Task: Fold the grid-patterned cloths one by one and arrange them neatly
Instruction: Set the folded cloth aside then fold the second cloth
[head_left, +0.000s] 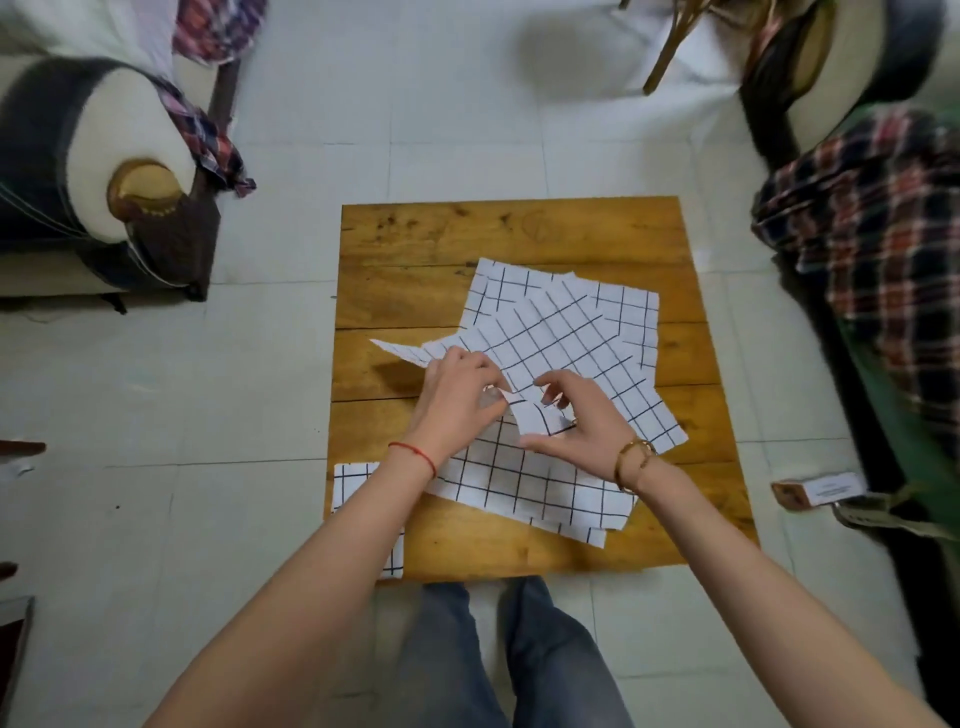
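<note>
Pinching at the middle of the pile, both hands meet over one raised corner of a grid cloth on the wooden table (519, 228). Left hand (457, 395) has fingers curled down onto the fabric, looks like it grips the edge of the lifted flap (535, 415), though the exact contact is hidden under the knuckles. Right hand (576, 426) pinches the same flap, thumb below along its near edge, fingers arched over the top, partly closed, not a full fist. Flap sits right between the two hands, touching both; rest of that cloth stays flat on the table. Loose grid cloths (561, 332) lie overlapped and skewed, spreading from table centre toward the far right, one point sticking out left past the left hand. Likely spread that way so single layers can be peeled off one at a time; hands probably separating the top cloth from those beneath. Folded grid cloth (358, 483) sits at the near left corner of the table, partly under the left forearm, overhanging the edge, well apart from the grip: my guess, the finished stack. Plaid fabric (872, 223) drapes over furniture at right, not part of this.
</note>
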